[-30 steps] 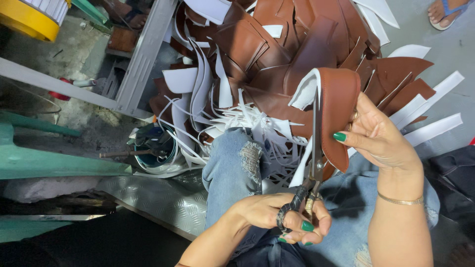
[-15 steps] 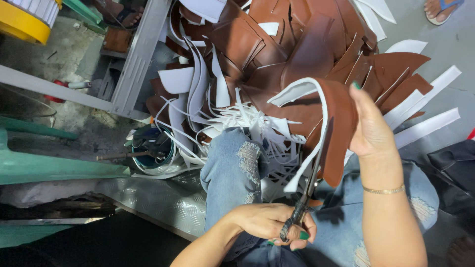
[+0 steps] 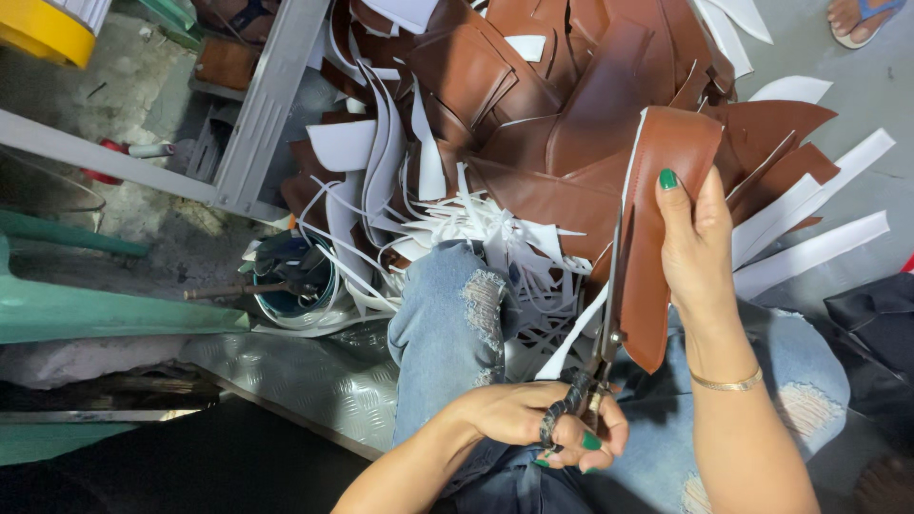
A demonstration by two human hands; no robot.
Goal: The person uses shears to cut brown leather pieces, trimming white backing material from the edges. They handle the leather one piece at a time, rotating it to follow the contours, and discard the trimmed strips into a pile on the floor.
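My left hand [image 3: 543, 424] grips dark-handled scissors [image 3: 603, 333], blades pointing up and away from me. The blades run along the left edge of a long brown leather strip [image 3: 662, 219] with a white backing. My right hand [image 3: 700, 247], with green nails and a thin gold bracelet, holds that strip upright by its right edge, thumb on the brown face. A thin white offcut [image 3: 571, 347] hangs down beside the blades. Both hands work above my knees in torn blue jeans [image 3: 447, 324].
A large heap of brown leather pieces and white strips [image 3: 533, 114] lies on the floor ahead. A grey metal frame [image 3: 271, 95], a bucket with tools [image 3: 290, 276], a green bench [image 3: 95, 314] and a ribbed metal plate [image 3: 314, 376] are at left. A black bag [image 3: 876, 319] lies right.
My right hand has raised and straightened the leather strip, shifting its grip to the right edge. The scissors have moved further up along the strip's left edge.
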